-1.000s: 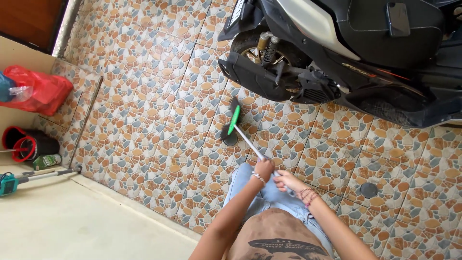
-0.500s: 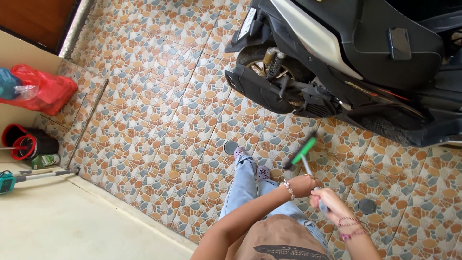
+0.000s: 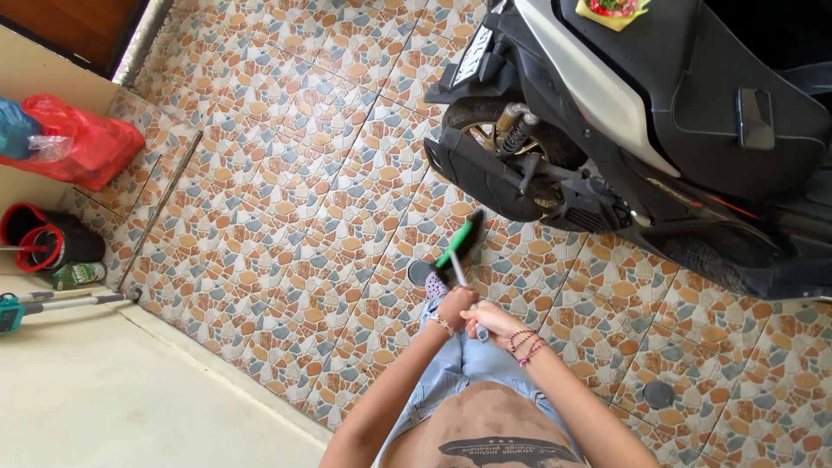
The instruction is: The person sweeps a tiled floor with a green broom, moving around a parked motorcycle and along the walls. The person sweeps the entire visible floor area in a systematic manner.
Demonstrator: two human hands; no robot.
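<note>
- Gripping the pale handle of a broom (image 3: 462,251), the left hand (image 3: 454,307) is wrapped around the shaft in a closed grip, a bracelet at its wrist.
- The right hand (image 3: 490,321) holds the same handle just behind the left, its grip also shut on the shaft, with red bead bands on the wrist.
- The broom's head, green on top with dark bristles, is tilted and sits over the patterned floor tiles (image 3: 286,173), close to the rear wheel of a black scooter (image 3: 659,130).
- A round dark drain cover (image 3: 420,272) lies in the floor just left of the broom handle; a second one (image 3: 659,394) lies well apart to the right.
- The person's foot in a pale clog (image 3: 436,286) shows just below the first cover.
- At the left edge lie a red plastic bag (image 3: 82,147), a black and red bucket (image 3: 48,247), and a teal-handled tool (image 3: 35,305) on the plain cream floor (image 3: 130,390).
- A small offering of flowers (image 3: 611,10) rests on the scooter's seat.
</note>
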